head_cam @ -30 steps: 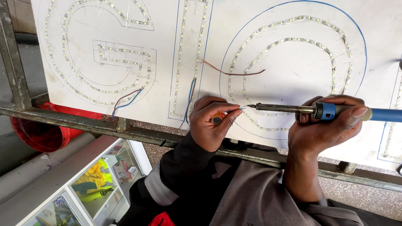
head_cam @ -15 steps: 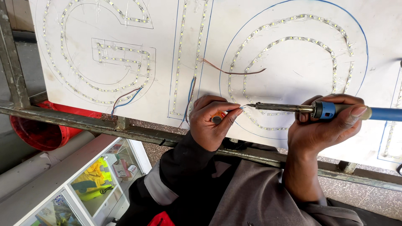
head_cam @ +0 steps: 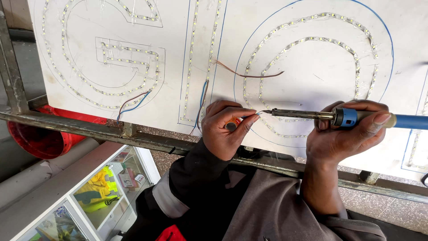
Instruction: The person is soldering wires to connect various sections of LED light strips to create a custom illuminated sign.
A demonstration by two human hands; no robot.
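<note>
Black left sleeve with grey cuff band, grey garment, bare hands [head_cam: 227, 131]

My white sign board [head_cam: 312, 62] fills the upper part of the frame, resting on a rusty metal frame [head_cam: 89, 129] whose bar runs from the left edge down toward the lower right. Large letter outlines are drawn on the board in blue, and LED strips [head_cam: 307, 42] lie stuck along them: two curved letters at upper left and upper right, a straight one between. A brown wire [head_cam: 249, 75] lies loose across the middle of the board. A red and blue wire pair [head_cam: 131, 105] trails off its lower left edge; thin glue threads, I think, cling around the strips.
</note>
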